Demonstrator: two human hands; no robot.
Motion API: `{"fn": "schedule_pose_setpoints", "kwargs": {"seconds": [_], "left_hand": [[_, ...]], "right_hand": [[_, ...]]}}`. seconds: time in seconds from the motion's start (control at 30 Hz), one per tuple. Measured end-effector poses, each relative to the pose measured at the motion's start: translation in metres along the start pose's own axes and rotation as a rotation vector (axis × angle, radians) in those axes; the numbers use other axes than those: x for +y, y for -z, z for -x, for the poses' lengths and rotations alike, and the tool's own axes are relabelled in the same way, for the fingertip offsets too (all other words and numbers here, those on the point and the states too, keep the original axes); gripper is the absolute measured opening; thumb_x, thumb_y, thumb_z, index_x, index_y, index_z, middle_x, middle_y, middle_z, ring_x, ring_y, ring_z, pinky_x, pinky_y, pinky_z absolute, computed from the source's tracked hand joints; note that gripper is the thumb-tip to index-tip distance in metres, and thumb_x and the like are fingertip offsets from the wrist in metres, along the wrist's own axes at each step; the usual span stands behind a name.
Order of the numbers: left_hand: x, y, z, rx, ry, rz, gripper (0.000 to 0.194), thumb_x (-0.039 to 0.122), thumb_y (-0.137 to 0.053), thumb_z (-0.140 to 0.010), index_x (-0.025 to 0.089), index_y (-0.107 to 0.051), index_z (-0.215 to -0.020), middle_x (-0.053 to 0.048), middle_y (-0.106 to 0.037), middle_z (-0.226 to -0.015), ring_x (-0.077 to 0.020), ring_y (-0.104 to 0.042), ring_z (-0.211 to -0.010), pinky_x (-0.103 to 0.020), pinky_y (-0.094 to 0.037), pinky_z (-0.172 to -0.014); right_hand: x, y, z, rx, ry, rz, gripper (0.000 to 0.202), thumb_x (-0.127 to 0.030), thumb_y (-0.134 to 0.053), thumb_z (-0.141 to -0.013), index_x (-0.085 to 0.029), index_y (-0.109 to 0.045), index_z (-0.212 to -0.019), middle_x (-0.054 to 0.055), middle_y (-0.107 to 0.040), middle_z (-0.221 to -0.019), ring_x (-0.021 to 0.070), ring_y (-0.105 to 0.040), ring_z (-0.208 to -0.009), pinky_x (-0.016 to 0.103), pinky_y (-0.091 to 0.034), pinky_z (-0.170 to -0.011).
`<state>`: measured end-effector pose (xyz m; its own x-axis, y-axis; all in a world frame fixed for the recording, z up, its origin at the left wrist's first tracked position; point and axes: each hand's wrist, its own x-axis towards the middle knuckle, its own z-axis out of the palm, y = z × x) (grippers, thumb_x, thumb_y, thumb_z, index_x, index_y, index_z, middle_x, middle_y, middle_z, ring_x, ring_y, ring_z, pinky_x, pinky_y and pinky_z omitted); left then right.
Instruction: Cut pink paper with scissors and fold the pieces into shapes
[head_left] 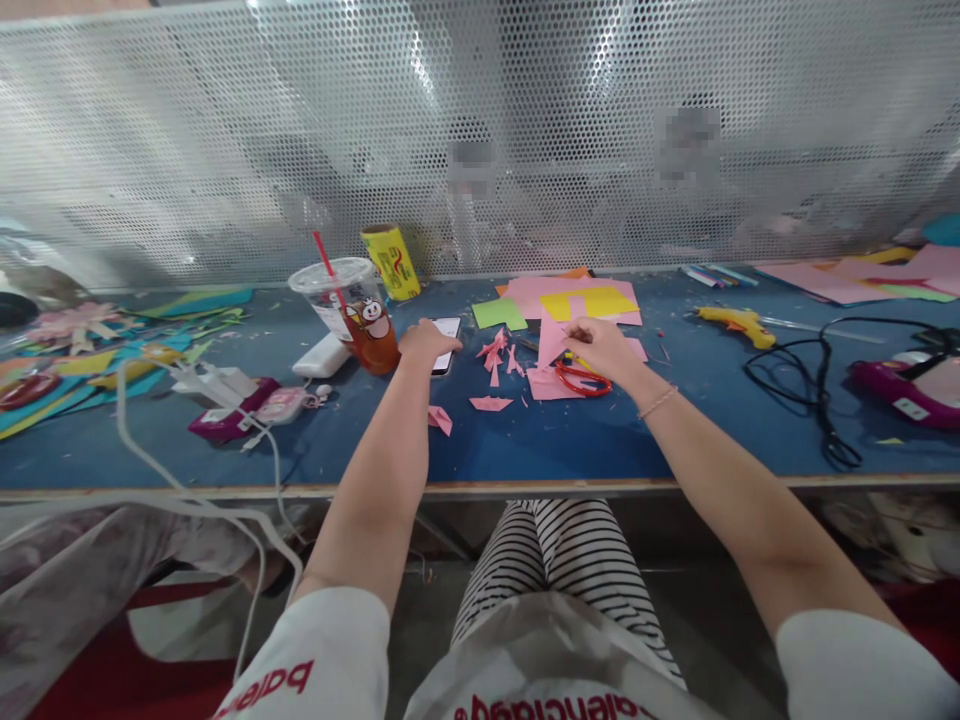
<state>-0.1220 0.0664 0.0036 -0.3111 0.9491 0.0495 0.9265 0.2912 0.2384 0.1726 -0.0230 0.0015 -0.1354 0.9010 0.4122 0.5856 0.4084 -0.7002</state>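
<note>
My left hand (426,340) lies over a phone (448,328) on the blue table, its thumb stretched across the lit screen. Pinched between thumb and fingers of my right hand (600,345) is a piece of pink paper (551,338), raised at an angle. Just below that hand rest red-handled scissors (583,380), partly on another pink sheet (547,384). Between my hands are pink paper scraps (493,350), with a folded pink piece (440,419) nearer me. Behind the held paper, pink, yellow and green sheets (500,313) overlap.
Left of my left hand stands a drink cup (356,320) with a red straw, beside a yellow can-like roll (391,262) and a white power bank (321,355). A yellow glue gun (739,325) and black cable (825,400) lie right. A perforated metal screen (525,120) borders the back.
</note>
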Motion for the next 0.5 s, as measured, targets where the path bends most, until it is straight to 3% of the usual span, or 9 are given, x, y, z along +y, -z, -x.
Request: {"fn": "schedule_pose_setpoints", "kwargs": {"seconds": [0.5], "left_hand": [[0.0003, 0.0018, -0.0018, -0.032, -0.018, -0.061, 0.079, 0.050, -0.070, -0.048, 0.008, -0.058, -0.115, -0.022, -0.060, -0.116, -0.0359, -0.056, -0.108, -0.040, -0.049, -0.084]], "right_hand": [[0.0044, -0.0018, -0.0026, 0.017, 0.014, -0.035, 0.008, -0.022, -0.054, -0.072, -0.017, -0.060, -0.074, 0.004, -0.064, -0.075, 0.0148, -0.058, -0.068, 0.031, -0.046, -0.068]]}}
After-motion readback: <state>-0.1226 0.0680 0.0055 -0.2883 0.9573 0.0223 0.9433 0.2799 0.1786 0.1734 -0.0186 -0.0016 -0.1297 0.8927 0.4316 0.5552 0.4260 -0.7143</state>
